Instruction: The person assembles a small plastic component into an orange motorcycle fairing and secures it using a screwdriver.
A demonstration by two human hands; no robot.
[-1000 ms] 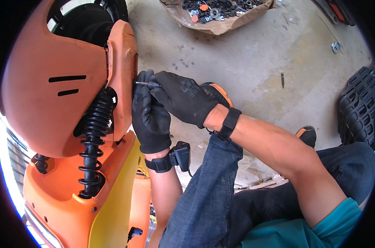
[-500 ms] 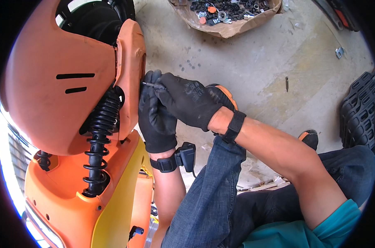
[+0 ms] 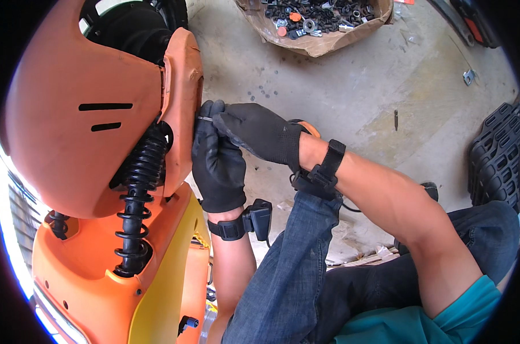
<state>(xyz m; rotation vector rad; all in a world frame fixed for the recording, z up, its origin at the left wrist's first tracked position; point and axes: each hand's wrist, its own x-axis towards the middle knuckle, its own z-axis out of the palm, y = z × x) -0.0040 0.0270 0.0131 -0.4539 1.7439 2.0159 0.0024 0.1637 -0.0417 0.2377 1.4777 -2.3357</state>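
My right hand (image 3: 258,133), in a black glove, is closed round the end of a thin metal shaft (image 3: 205,118), like that of a screwdriver. Any handle is hidden inside the glove. The shaft points left, toward the edge of an upright orange plastic panel (image 3: 182,109). My left hand (image 3: 217,166), gloved too, is against that panel with its fingers up and drawn together beside the shaft. What its fingertips hold, if anything, is hidden. The panel belongs to a large orange vehicle body (image 3: 88,80) with a black coil-spring shock absorber (image 3: 136,200).
An open cardboard box (image 3: 314,47) of mixed screws and fittings stands at the far side. On the concrete floor lie a slim dark bit (image 3: 396,120) and a small metal clip (image 3: 468,77). Black slotted plastic parts (image 3: 497,155) are at the right. My jeans-clad legs (image 3: 288,269) are close below.
My right hand has rolled over about the shaft, so the box under its wrist strap now shows. My left hand stays in place against the panel.
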